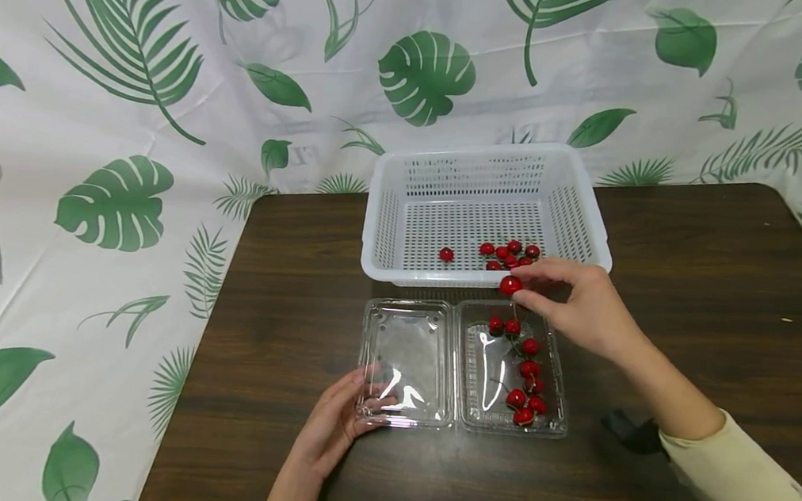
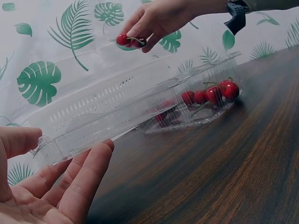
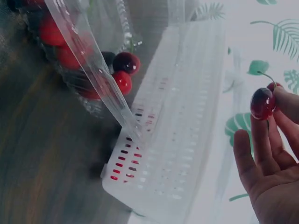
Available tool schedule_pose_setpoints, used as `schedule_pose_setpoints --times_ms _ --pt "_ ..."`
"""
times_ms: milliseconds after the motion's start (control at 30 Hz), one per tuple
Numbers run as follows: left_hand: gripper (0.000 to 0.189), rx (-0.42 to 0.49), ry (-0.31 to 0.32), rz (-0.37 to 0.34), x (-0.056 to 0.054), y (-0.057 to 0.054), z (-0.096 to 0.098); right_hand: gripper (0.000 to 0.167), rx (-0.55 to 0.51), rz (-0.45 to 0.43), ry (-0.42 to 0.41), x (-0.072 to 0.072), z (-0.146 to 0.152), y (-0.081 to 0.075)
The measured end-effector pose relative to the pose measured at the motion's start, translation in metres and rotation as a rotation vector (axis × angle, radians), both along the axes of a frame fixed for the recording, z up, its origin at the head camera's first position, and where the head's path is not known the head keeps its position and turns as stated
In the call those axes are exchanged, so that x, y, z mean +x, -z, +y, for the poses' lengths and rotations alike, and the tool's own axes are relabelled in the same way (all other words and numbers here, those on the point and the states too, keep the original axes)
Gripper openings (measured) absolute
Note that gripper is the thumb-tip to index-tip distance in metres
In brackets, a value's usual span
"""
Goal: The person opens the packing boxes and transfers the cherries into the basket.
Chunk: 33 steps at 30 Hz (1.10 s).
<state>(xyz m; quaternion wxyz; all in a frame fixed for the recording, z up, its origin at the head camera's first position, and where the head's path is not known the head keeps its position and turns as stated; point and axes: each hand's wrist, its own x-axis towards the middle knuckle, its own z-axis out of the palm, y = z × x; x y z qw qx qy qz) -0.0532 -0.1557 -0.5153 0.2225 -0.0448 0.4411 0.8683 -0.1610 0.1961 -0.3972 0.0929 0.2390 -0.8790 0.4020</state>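
My right hand point(image 1: 591, 308) pinches red cherries point(image 1: 510, 285) between thumb and fingertips, above the near rim of the white basket. Two cherries with a green stem point(image 3: 263, 103) show at those fingertips in the right wrist view. A clear plastic clamshell box point(image 1: 457, 371) lies unfolded in front of the basket. Its right half contains several cherries point(image 1: 530, 368), some with stems; nothing lies in the left half. My left hand point(image 1: 336, 420) holds the left half's outer edge, thumb on top and fingers point(image 2: 88, 179) underneath, and this half tilts up off the table in the left wrist view.
The white slotted basket point(image 1: 379, 271) stands behind the box, with several more cherries point(image 1: 513, 246) on its floor, mostly toward the near right. A dark wood-grain table point(image 1: 279, 335) carries everything. A leaf-printed white sheet point(image 1: 239, 133) hangs behind and at the left.
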Motion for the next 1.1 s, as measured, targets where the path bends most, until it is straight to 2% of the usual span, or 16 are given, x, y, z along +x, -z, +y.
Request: schedule_pose_setpoints --times_ms 267,733,933,1100 --pt "0.052 -0.009 0.001 -0.005 0.0 0.0 0.0 0.026 -0.048 -0.1 0.12 -0.017 0.006 -0.001" --pt "0.051 -0.009 0.004 0.01 0.0 0.001 0.001 0.027 -0.09 -0.01 0.244 -0.036 0.012 0.012" --pt "0.049 -0.001 0.002 0.012 0.0 0.002 0.001 0.026 -0.1 -0.045 0.319 -0.043 0.013 0.017" --pt "0.05 -0.008 0.002 0.01 0.0 0.001 0.001 0.028 -0.095 -0.073 0.347 -0.047 0.013 0.019"
